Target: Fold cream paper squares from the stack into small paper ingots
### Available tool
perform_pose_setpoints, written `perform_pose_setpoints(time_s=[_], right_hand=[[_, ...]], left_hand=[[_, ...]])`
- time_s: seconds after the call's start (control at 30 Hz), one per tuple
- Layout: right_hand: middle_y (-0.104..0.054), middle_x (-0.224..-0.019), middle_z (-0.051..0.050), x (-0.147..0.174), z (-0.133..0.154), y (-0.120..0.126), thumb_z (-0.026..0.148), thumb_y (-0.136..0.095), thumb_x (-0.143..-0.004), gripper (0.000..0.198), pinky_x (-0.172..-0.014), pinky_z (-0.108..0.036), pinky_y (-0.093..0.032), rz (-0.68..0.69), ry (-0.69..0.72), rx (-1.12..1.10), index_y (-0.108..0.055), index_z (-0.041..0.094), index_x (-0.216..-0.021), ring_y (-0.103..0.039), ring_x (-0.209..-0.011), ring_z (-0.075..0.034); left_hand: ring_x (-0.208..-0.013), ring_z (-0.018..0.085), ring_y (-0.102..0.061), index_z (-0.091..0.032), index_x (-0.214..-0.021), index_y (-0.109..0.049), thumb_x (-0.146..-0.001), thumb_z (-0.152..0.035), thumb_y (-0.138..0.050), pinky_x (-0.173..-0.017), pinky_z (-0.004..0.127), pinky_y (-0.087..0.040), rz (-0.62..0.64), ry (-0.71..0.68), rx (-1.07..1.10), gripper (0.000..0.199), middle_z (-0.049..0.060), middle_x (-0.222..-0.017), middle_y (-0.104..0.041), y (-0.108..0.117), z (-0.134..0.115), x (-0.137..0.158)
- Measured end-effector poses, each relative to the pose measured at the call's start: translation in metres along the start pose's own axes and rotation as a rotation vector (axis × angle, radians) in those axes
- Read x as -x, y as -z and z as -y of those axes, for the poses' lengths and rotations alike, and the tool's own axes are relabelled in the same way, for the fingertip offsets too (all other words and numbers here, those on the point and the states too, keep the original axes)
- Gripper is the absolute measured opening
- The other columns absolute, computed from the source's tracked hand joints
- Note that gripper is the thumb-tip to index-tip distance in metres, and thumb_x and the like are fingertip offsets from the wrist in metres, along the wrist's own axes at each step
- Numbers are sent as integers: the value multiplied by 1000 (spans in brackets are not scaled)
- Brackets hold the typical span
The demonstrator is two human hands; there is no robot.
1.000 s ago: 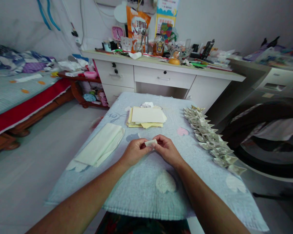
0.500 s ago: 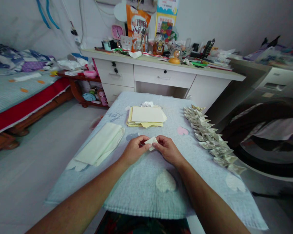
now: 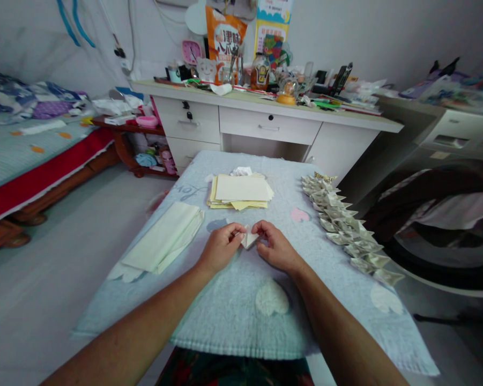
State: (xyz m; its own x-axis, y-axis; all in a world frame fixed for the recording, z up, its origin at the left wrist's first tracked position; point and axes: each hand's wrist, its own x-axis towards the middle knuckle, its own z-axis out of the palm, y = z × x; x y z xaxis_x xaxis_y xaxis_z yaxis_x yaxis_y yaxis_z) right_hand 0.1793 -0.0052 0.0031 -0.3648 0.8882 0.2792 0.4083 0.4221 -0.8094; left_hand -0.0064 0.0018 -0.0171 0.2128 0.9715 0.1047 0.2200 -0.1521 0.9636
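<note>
A small piece of white folded paper [image 3: 249,240] is held between my two hands above the cloth-covered table, its lower end pointed. My left hand [image 3: 222,247] pinches its left edge between thumb and fingers. On the other side my right hand [image 3: 276,247] has its fingertips curled at the paper's upper right edge. Behind the hands lies a stack of cream and yellow paper sheets [image 3: 242,188]. A pale folded paper bundle [image 3: 164,238] rests to the left. Several rows of folded paper pieces [image 3: 346,228] with pointed tips stand along the right side.
A light blue patterned cloth [image 3: 225,316] covers the table. Crumpled white tissue [image 3: 241,171] sits behind the stack. Beyond stands a white desk [image 3: 269,126] crowded with jars and small items. A bed [image 3: 32,155] is at the left, a washing machine [image 3: 438,139] at the right.
The paper has gone from a flat, raised triangle to a shape with a downward point and a visible crease. My right thumb has come off its front and moved right.
</note>
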Motion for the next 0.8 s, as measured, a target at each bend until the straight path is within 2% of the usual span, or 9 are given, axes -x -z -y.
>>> perform_pose_setpoints(time_s=[0.13, 0.27, 0.37, 0.57, 0.8], right_hand=[[-57, -90, -1, 0, -4, 4, 6, -54, -68, 30, -81, -31, -39, 30, -8, 101, -55, 20, -95, -50, -88, -18], [-60, -88, -2, 0, -9, 6, 8, -57, -72, 25, -81, -31, -38, 71, -8, 194, -58, 19, -95, -50, -87, -18], [-61, -85, -1, 0, -10, 6, 9, -58, -73, 22, -80, -31, -37, 86, 7, 276, -59, 19, -93, -49, -85, -18], [-61, -86, -1, 0, -7, 6, 10, -59, -76, 21, -80, -29, -34, 99, 3, 351, -59, 19, -95, -49, -84, -17], [-57, -94, -4, 1, -9, 5, 19, -63, -79, 21, -84, -31, -33, 118, -25, 470, -62, 21, -99, -46, -91, -20]], left_hand=[[-70, 16, -59, -20, -95, -68, -77, -17, -54, -66, 25, -43, 16, -66, -131, 23, 1, -78, -67, 3, -5, 1], [-79, 19, -59, -21, -96, -68, -69, -7, -55, -77, 30, -43, 45, -204, -320, 32, 3, -89, -69, 3, -6, 1], [-82, 21, -59, -21, -95, -67, -69, -6, -56, -80, 33, -44, 72, -269, -436, 33, 5, -92, -68, 2, -3, 1], [-96, 23, -56, -19, -103, -64, -75, -8, -54, -88, 37, -44, 120, -293, -622, 32, 6, -100, -65, 2, -2, 1], [-99, 22, -53, -19, -105, -66, -75, -9, -57, -92, 37, -44, 96, -328, -714, 33, 6, -102, -58, 3, -2, 3]])
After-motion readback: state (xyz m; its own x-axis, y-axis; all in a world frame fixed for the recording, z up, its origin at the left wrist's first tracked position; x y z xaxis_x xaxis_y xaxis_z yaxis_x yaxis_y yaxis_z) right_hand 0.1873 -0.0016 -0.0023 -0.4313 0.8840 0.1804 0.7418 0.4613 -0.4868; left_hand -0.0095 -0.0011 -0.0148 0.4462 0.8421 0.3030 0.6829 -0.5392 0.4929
